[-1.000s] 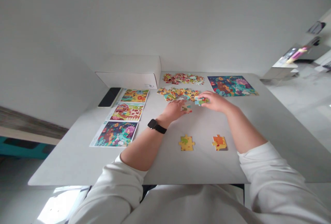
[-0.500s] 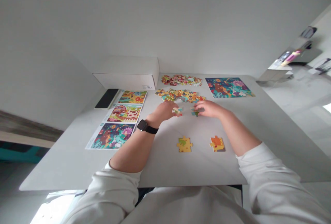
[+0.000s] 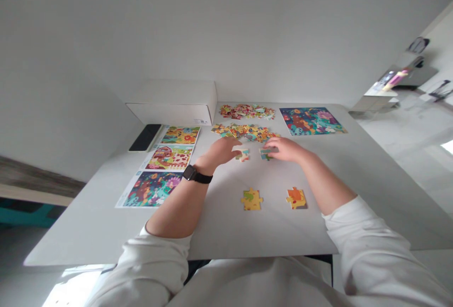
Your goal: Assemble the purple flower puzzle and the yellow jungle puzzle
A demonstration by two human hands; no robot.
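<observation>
My left hand (image 3: 223, 150), with a black watch on its wrist, is beside a pale multicoloured puzzle piece (image 3: 243, 156). Its fingers and thumb are apart, and the thumb lies at the piece's left edge. From the right, the fingertips of my right hand (image 3: 286, 148) grip a green and blue puzzle piece (image 3: 264, 154) at table level. A small gap separates these two pieces. Closer to me lie a yellow and green puzzle piece (image 3: 252, 200) and an orange and yellow puzzle piece (image 3: 297, 198), apart from each other.
Beyond my hands is a heap of yellow-orange pieces (image 3: 253, 132), with a reddish heap (image 3: 246, 111) behind it. A colourful picture sheet (image 3: 314, 120) lies back right. At left are a sheet with several pictures (image 3: 170, 157), a phone (image 3: 145, 138) and a white box (image 3: 170, 112).
The fingers of my left hand have spread and lifted a little off the pale piece. My right hand has shifted its piece slightly to the left. The view has moved slightly.
</observation>
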